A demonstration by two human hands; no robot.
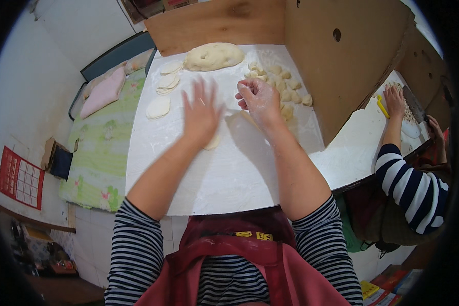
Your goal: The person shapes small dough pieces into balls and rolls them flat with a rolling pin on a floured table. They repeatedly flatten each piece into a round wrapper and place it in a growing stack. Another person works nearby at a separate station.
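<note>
Fingers spread and blurred, my left hand (201, 113) hovers over the floured white board (214, 179). A small dough round (212, 143) shows partly from under its wrist. My right hand (261, 100) has its floury fingers curled in towards the thumb; I see no object in them, though the inside of the fist is hidden. Below it lies what looks like a wooden rolling pin (248, 118), mostly covered by the hand. Several small dough pieces (286, 95) are scattered right of that hand. Thin stacked dough wrappers (158, 108) rest along the board's left side.
A large dough lump (214, 57) sits at the back, before a wooden panel (222, 28). Tall cardboard (340, 69) walls the right side. Beyond it, a co-worker's hand (394, 100) is beside chopped filling, and their other hand holds a cleaver (414, 103). A bed (99, 153) stands left.
</note>
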